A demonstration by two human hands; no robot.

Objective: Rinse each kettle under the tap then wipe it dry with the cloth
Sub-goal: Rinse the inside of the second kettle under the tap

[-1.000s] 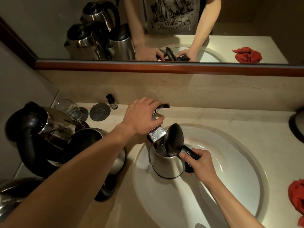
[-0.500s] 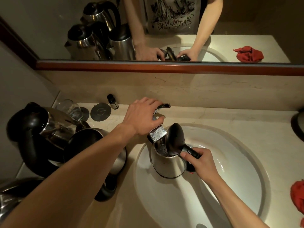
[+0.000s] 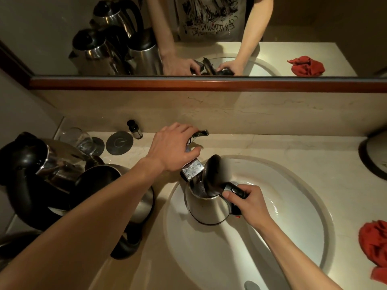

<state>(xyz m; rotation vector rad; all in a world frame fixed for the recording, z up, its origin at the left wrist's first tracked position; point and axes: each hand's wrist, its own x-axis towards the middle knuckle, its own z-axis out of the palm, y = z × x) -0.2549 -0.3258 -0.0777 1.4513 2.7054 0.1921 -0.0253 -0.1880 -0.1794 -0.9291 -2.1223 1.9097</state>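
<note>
Countertop: pale marble, running along under the mirror and carrying everything here.
Sink basin: white oval bowl, looking wet on its right wall; the kettle is sitting inside it at the left.
Waiting kettles: a cluster of steel-and-black kettles is crowding the counter at far left, well apart from the basin; none of them is being handled now.
Kettle in hand: steel body standing upright in the basin, black lid hinged up, mouth sitting directly beneath the tap spout.
Red cloth: lying crumpled on the counter at the right edge, untouched.
Left hand: fingers curling over the tap lever, gripping it.
Right hand: fingers wrapping around the kettle's black handle, steadying it.
Tap spout: chrome block overhanging the open mouth; whether water is flowing cannot be told.
Change: compared with a second ago almost nothing is shifting; both hands are keeping the same grips and the kettle is staying under the spout.
Meaning: the rinse of this kettle is likely still running, so wiping is not yet starting.
</note>
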